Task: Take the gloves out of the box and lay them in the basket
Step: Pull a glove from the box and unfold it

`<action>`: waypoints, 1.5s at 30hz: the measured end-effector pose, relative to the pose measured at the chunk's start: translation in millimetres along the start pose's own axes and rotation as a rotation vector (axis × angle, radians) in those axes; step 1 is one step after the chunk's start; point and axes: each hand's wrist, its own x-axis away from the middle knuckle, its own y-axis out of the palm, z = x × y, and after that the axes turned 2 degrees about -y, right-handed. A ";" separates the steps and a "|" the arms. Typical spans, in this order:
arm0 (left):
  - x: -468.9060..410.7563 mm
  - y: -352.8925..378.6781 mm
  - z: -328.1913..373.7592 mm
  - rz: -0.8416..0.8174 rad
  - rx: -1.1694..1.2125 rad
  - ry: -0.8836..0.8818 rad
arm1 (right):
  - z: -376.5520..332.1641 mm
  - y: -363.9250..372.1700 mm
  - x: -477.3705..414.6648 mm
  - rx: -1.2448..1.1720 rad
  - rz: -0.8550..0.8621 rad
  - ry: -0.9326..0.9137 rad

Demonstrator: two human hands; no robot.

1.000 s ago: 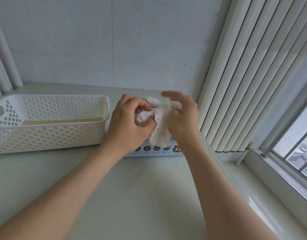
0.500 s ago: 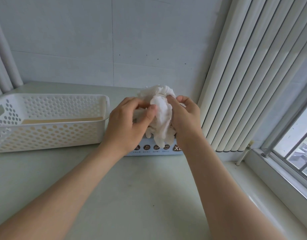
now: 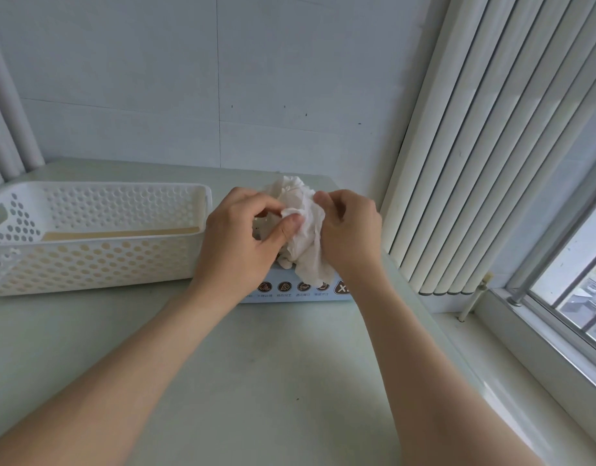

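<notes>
The crumpled gloves are pinched by the left hand and the right hand just above the box near the far edge of the table, so by a hasty pull extra ones could be dragged out and dropped short of the basket.

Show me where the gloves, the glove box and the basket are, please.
gloves point(image 3: 306, 230): head view, middle of the crumpled white bundle.
glove box point(image 3: 293, 288): head view, pale blue front face, among the icons.
basket point(image 3: 88, 264): head view, perforated near wall.
</notes>
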 end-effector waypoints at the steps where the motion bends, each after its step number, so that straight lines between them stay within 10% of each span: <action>1: 0.4 0.5 -0.8 -0.006 -0.002 0.013 | 0.3 0.6 -0.6 0.015 0.041 -0.010; 11: 3.5 3.9 6.6 -0.011 -0.032 0.179 | -7.6 -1.8 2.3 -0.288 0.183 0.132; 23: -5.5 -8.5 3.9 0.252 0.090 0.032 | -7.4 -1.8 6.9 -0.326 -0.216 0.025; 34: -19.2 -19.0 -5.0 0.373 0.308 -0.379 | -2.0 9.2 12.6 0.175 -0.304 -0.198; 45: -21.6 -29.4 1.3 0.387 0.257 -0.181 | 4.6 7.1 5.2 0.205 -0.260 -0.262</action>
